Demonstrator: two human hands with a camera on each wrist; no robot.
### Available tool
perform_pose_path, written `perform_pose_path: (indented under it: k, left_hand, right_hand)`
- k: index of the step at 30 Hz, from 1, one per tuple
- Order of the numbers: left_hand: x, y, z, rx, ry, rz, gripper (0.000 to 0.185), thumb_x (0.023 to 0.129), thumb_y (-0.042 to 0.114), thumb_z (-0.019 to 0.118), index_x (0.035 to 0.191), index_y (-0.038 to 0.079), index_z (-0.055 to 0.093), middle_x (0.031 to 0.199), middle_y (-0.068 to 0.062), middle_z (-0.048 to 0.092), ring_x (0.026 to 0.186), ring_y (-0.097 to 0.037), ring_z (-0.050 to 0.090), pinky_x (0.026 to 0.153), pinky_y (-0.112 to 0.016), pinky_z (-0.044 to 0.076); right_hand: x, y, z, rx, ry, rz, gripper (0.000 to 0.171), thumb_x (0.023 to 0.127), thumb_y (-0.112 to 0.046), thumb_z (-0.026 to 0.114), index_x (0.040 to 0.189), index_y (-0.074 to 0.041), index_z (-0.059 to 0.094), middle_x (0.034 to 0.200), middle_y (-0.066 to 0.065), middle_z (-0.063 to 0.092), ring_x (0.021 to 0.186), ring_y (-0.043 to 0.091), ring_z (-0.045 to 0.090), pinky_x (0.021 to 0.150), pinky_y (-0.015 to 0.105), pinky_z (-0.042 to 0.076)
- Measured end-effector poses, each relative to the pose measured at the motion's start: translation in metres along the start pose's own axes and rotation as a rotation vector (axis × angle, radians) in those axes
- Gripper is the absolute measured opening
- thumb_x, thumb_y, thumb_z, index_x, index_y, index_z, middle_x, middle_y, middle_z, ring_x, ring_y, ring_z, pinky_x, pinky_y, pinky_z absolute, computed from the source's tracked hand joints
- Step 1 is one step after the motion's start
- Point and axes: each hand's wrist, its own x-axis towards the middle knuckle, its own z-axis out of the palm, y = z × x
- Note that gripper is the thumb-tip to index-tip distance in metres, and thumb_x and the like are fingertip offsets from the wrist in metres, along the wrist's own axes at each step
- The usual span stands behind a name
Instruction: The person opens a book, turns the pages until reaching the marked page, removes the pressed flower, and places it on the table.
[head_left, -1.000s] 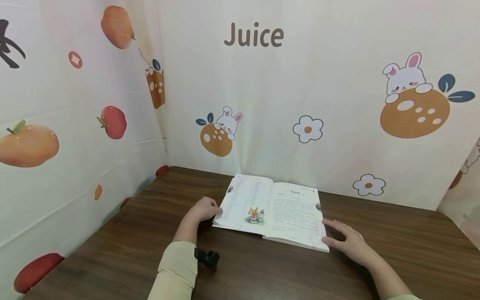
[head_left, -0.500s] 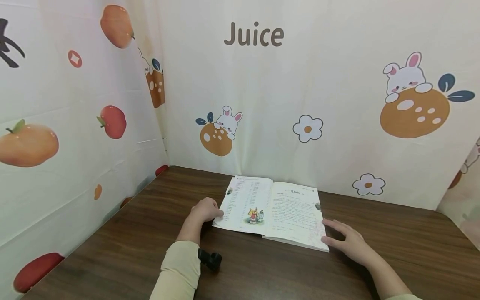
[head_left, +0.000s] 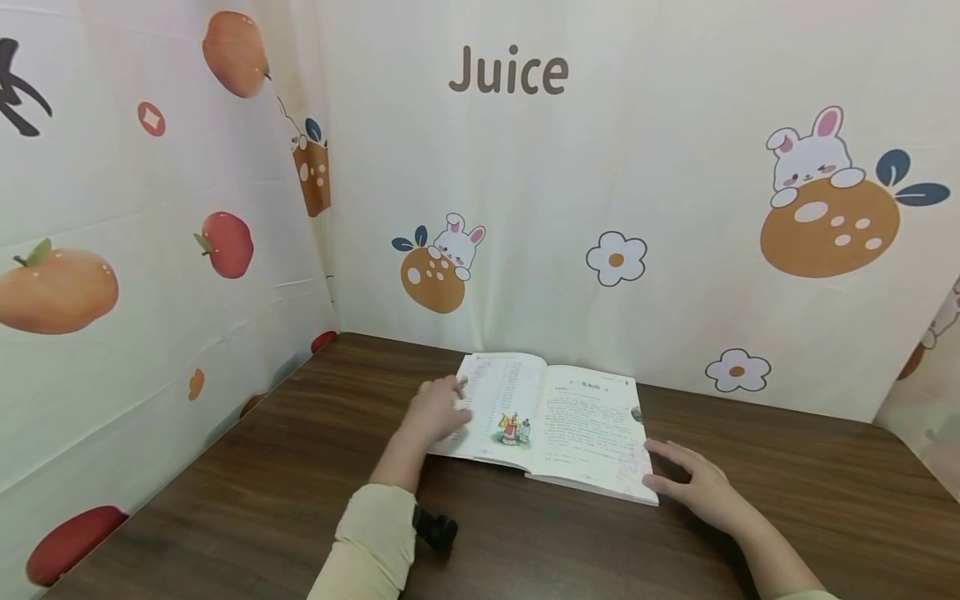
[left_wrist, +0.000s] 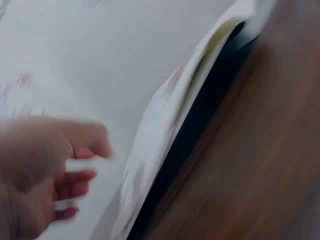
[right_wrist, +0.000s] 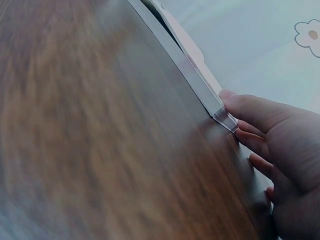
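An open book (head_left: 570,421) with printed text and a small colour picture lies on the dark wooden table (head_left: 247,500). My left hand (head_left: 438,408) rests over the outer edge of the left page. In the blurred left wrist view that hand (left_wrist: 45,165) has loosely curled fingers beside the book's page edge (left_wrist: 170,130), which stands a little off the table. My right hand (head_left: 686,483) lies flat on the table, fingers straight, touching the book's near right corner. In the right wrist view its fingertips (right_wrist: 235,102) press against that corner (right_wrist: 217,112).
Patterned curtains (head_left: 525,208) with fruit, rabbits and the word "Juice" wall the table at the back and left. A black wrist camera (head_left: 435,529) sits on my left sleeve. Bare tabletop (head_left: 825,467) stretches right of the book.
My left hand has moved up and to the right, from the book's left edge onto the left page. The right hand and the book have stayed in place.
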Motion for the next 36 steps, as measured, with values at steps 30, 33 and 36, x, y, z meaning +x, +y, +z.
perform_pose_path:
  k: [30,33,36]
  left_hand:
    - [-0.03,0.082,0.077,0.288,-0.191,0.406,0.059,0.089,0.06,0.043,0.137,0.027,0.046,0.147,-0.001,0.032,0.136,-0.031,0.022,0.104,-0.045,0.029]
    - [-0.03,0.081,0.076,0.27,-0.206,0.401,0.065,0.085,0.064,0.044,0.138,0.027,0.044,0.148,-0.001,0.03,0.137,-0.031,0.021,0.103,-0.048,0.029]
    - [-0.03,0.081,0.073,0.26,-0.206,0.406,0.067,0.084,0.066,0.046,0.138,0.027,0.045,0.148,-0.001,0.03,0.137,-0.031,0.021,0.101,-0.051,0.031]
  right_hand:
    - [-0.002,0.0,0.0,-0.01,-0.016,-0.014,0.066,0.083,-0.046,0.064,0.135,-0.011,0.047,0.14,0.032,0.03,0.125,0.053,0.024,0.088,0.073,0.023]
    - [-0.002,0.0,0.0,-0.014,-0.003,-0.043,0.063,0.083,-0.044,0.064,0.135,-0.012,0.048,0.139,0.031,0.033,0.125,0.052,0.026,0.088,0.072,0.023]
    - [-0.003,0.0,-0.002,-0.021,0.01,-0.074,0.061,0.082,-0.042,0.065,0.134,-0.012,0.049,0.138,0.03,0.035,0.125,0.051,0.027,0.088,0.071,0.024]
